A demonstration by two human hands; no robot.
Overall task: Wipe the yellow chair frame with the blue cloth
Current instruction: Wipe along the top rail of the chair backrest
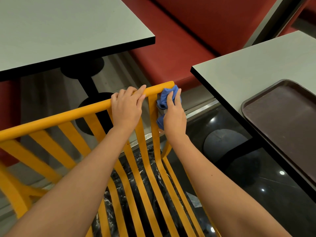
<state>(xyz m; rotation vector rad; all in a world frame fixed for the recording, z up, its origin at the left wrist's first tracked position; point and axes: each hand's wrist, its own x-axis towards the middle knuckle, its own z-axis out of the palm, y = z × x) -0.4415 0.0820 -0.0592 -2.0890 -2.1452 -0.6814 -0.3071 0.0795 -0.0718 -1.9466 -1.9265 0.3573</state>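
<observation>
Head view. The yellow chair frame (51,118) fills the lower left and centre, its rounded top rail running from the left edge up to a free end near the middle, with flat slats descending from it toward the seat. The left hand (126,106) grips the top rail, fingers curled over it, a little short of the rail's end. The right hand (173,113) holds the bunched blue cloth (165,98) and presses it against the outermost slat just under the rail's end; folds of cloth show above and below the fingers. The two hands lie near each other but apart, separated by one slat. A grey table (59,31) stands beyond the chair at upper left; a second grey table (256,62) at right carries a dark brown tray (280,120). A red bench seat (179,48) runs between the tables. Dark glossy floor (256,182) shows beneath.
</observation>
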